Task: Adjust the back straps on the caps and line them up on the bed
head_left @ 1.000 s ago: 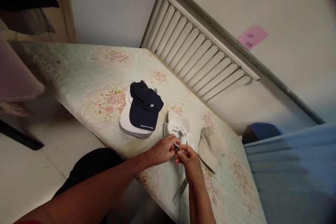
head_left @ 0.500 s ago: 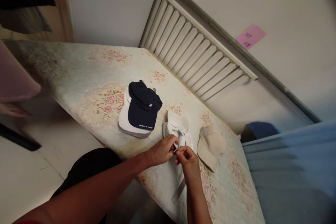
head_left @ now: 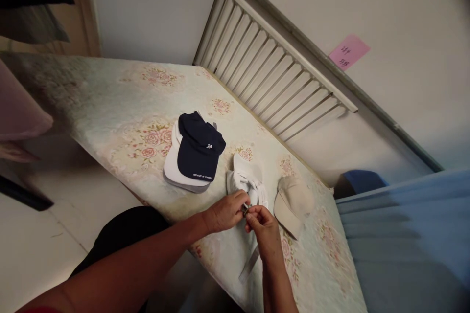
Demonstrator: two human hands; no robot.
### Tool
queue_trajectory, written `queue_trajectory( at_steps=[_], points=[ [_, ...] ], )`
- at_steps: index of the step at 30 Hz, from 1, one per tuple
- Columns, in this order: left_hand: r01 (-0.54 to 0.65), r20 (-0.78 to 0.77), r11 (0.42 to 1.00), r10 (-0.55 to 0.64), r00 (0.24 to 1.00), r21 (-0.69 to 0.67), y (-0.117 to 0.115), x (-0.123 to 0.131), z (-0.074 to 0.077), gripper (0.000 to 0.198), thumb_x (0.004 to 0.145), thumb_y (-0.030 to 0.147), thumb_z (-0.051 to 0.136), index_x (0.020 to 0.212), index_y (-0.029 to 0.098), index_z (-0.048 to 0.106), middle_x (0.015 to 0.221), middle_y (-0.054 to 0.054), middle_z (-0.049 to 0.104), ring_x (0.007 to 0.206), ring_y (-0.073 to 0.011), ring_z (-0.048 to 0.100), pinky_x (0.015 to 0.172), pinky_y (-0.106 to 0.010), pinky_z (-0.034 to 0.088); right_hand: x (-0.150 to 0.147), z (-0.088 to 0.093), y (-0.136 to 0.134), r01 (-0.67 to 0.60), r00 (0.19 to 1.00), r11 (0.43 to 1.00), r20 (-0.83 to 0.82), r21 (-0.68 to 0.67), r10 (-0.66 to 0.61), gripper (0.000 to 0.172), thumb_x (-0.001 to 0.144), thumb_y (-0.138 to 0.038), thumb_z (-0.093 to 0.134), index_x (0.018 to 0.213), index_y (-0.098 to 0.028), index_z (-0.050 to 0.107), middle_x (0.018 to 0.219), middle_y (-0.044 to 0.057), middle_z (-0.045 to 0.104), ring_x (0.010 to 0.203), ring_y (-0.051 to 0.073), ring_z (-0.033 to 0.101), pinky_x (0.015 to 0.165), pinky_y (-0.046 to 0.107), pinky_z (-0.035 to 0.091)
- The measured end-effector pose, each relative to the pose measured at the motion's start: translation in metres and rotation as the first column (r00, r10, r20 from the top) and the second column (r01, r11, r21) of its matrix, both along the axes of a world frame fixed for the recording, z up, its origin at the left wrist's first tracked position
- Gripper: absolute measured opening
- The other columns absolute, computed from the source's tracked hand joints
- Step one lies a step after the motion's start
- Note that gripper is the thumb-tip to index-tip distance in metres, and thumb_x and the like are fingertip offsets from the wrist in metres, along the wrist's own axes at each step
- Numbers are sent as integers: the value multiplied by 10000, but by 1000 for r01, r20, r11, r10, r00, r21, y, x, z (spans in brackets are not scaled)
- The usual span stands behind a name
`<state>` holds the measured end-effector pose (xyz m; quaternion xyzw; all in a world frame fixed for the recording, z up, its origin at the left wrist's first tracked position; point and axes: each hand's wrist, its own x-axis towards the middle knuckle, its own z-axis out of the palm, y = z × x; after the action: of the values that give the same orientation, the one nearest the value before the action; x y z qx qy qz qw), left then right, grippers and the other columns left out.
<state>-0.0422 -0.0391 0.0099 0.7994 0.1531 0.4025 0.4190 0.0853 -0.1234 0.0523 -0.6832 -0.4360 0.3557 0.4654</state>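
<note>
A white baseball cap [head_left: 248,168] lies upturned on the table, its inside showing. At its near edge my left hand [head_left: 230,211] is closed, thumb and fingers pinching a small metal buckle [head_left: 245,211]. My right hand [head_left: 263,227] meets it from the right, fingertips also pinched on the buckle. Below my hands hangs a grey strap [head_left: 249,265]; its upper end is hidden by my right hand. To the left, a navy cap [head_left: 200,154] with white lettering rests on a white cap [head_left: 174,168]. On the right sits a beige cap [head_left: 293,200].
A floral cloth [head_left: 147,102] covers the table, whose near edge runs diagonally under my forearms. Behind it stands a white radiator [head_left: 264,58]. A blue curtain [head_left: 404,234] hangs at right. Another person's hand [head_left: 18,151] and pink clothing [head_left: 20,107] show at far left.
The buckle between my fingertips has turned a little, and my hands stay pinched in nearly the same place. The whole view has shifted slightly; the caps rest where they were.
</note>
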Motion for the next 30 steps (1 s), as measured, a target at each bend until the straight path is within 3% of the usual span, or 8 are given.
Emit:
queue_trajectory(
  at_steps=[4,12,17,22,25,30],
  points=[
    [-8,-16,1000,7,1000,-5,-1,2,0,336,635,-20,436,897,190,438,853,0,478,721,-119,457,673,-232,399,-3,1,-2,11,999,1000,39,12,-12,191,653,-288,703,785,-197,599,594,-59,537,506,101,491,509,235,400],
    [-12,-30,1000,12,999,22,-2,6,-2,309,674,-5,432,914,190,436,889,-13,491,773,-138,478,712,-257,416,-7,0,2,60,952,997,299,47,-71,177,664,-311,690,683,-201,553,573,-59,482,534,104,430,533,236,368],
    [-7,-42,998,10,999,66,-2,6,-3,318,700,0,415,957,186,438,928,-32,502,842,-156,489,770,-275,423,0,-7,4,113,948,991,292,69,-129,188,673,-334,685,702,-207,550,588,-54,504,541,114,461,550,244,390],
    [-24,-45,996,28,999,91,-4,7,-3,273,753,29,419,976,184,451,944,-41,516,910,-170,502,812,-280,420,0,-9,7,151,939,985,301,82,-169,236,692,-376,658,839,-193,634,669,-13,600,591,143,521,571,266,427],
    [-52,-72,994,59,996,98,-4,5,-1,265,763,58,459,992,192,462,959,-39,529,919,-175,509,817,-287,420,-3,-6,8,147,941,986,297,76,-163,224,712,-399,638,782,-187,652,622,-10,603,559,143,517,552,268,419],
    [-124,-40,973,134,990,194,-3,-1,7,256,767,122,540,1011,191,507,1031,-56,554,1004,-209,477,901,-345,387,-4,-2,6,149,983,988,99,36,-152,238,713,-422,653,697,-187,624,494,-50,517,484,114,448,500,246,354]
  ],
)
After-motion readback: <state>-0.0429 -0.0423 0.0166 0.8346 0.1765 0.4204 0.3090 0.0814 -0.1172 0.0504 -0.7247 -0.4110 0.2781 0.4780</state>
